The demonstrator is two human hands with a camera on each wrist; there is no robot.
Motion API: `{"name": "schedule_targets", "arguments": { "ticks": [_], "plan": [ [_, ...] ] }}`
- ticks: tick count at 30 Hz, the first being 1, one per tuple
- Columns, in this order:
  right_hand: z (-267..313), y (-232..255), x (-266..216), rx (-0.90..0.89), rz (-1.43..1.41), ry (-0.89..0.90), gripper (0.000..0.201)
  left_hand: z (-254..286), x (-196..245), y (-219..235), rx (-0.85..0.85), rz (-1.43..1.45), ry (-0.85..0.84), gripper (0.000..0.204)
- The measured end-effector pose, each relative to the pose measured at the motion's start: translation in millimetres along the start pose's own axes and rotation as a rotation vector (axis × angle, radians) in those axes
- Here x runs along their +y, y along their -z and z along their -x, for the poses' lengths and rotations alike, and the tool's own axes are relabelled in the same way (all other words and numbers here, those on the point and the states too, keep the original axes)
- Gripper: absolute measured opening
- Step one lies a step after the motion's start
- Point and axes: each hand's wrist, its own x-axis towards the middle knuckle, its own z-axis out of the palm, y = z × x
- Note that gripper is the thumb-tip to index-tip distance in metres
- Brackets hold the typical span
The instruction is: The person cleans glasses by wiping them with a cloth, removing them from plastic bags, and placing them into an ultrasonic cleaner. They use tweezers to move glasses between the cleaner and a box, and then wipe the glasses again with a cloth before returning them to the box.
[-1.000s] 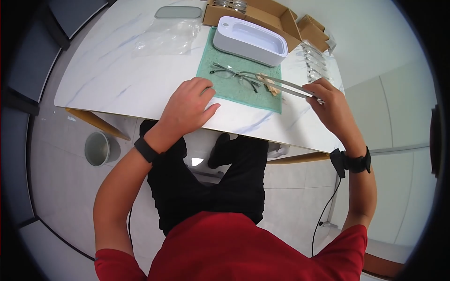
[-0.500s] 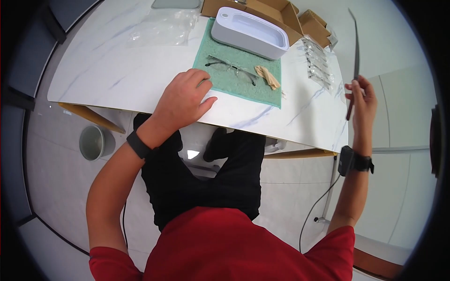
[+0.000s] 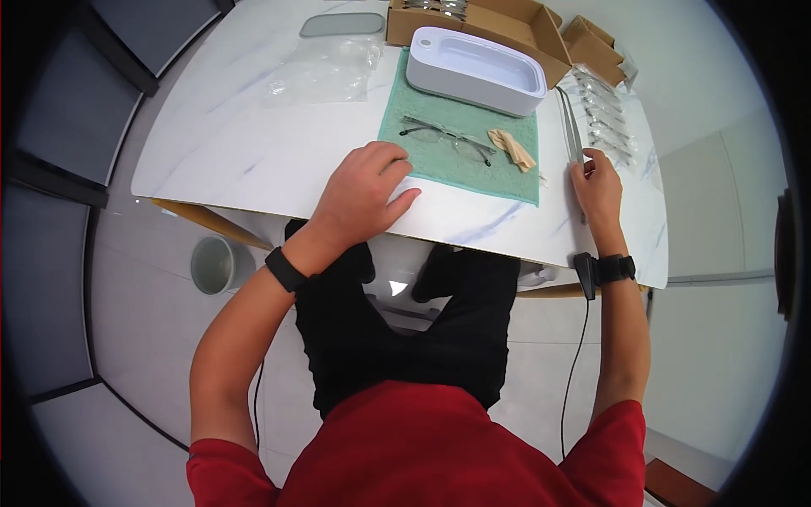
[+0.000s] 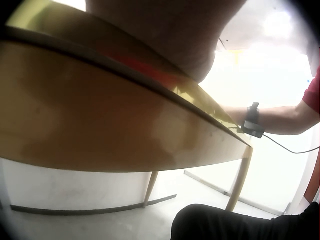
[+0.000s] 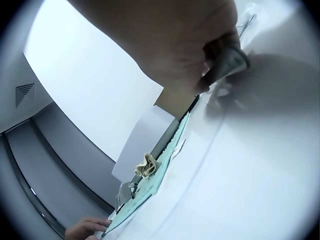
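Metal-framed glasses (image 3: 448,135) lie on a green towel (image 3: 422,156), beside a crumpled beige cloth (image 3: 513,148). My left hand (image 3: 372,190) rests on the towel's near-left corner with loosely curled fingers and holds nothing. My right hand (image 3: 596,179) pinches the near end of long metal tweezers (image 3: 571,127), which lie flat on the table right of the towel. In the right wrist view the tweezers (image 5: 234,61) show under the hand, with the beige cloth (image 5: 146,166) and my left hand (image 5: 87,229) farther off. The left wrist view shows only the table's underside.
A white tub (image 3: 477,72) stands at the towel's far edge, before open cardboard boxes (image 3: 515,21). Bagged glasses (image 3: 604,114) lie at the far right, and clear plastic bags (image 3: 325,72) and a grey case (image 3: 342,24) at the far left. A bin (image 3: 215,264) stands on the floor.
My right hand lifted the tweezers away from the beige cloth, swung them upright in the air, then brought them down flat on the table right of the towel. My left hand stayed put.
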Motion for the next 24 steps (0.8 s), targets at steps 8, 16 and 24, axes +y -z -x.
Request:
{"name": "schedule_targets", "arguments": {
  "ticks": [8, 16, 24],
  "plan": [
    [6.6, 12.9, -16.2, 0.145, -0.03, 0.212, 0.032, -4.4, -14.4, 9.5, 0.079, 0.06, 0.116, 0.018],
    [19.1, 20.8, -78.9, 0.159, -0.283, 0.49, 0.02, -41.4, -66.3, 28.7, 0.236, -0.103, 0.358, 0.011],
    [16.9, 16.0, -79.3, 0.231, -0.392, 0.444, 0.014, -80.7, -105.1, 25.9, -0.048, -0.384, 0.617, 0.036]
  ]
}}
